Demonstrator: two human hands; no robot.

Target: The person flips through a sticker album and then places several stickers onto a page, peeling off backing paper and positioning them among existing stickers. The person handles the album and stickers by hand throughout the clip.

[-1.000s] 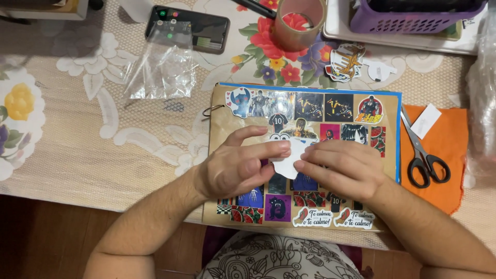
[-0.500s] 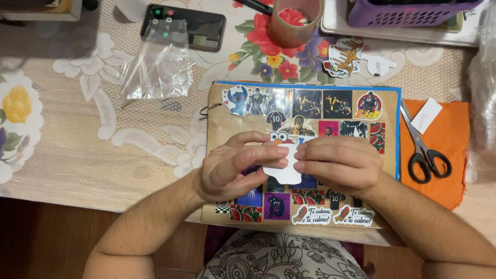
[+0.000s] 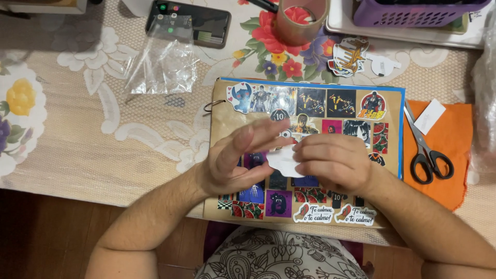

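A brown notebook cover [image 3: 227, 124] with several stickers on it lies on the table in front of me. My right hand [image 3: 336, 163] pinches a small white sticker piece [image 3: 283, 159] over the middle of the cover. My left hand [image 3: 235, 160] is beside it, fingers stretched out and apart, its fingertips touching the white piece's left edge. The underside of the white piece is hidden.
Black scissors [image 3: 426, 152] lie on an orange cloth [image 3: 449, 170] at the right. Loose stickers [image 3: 349, 56], a tape roll [image 3: 299, 20], a phone [image 3: 206, 23], a clear plastic bag [image 3: 163, 67] and a purple basket [image 3: 413, 13] sit at the back.
My left hand's fingers have lifted and spread out from a curled pinch. The white piece has shifted slightly while my right hand keeps hold of it.
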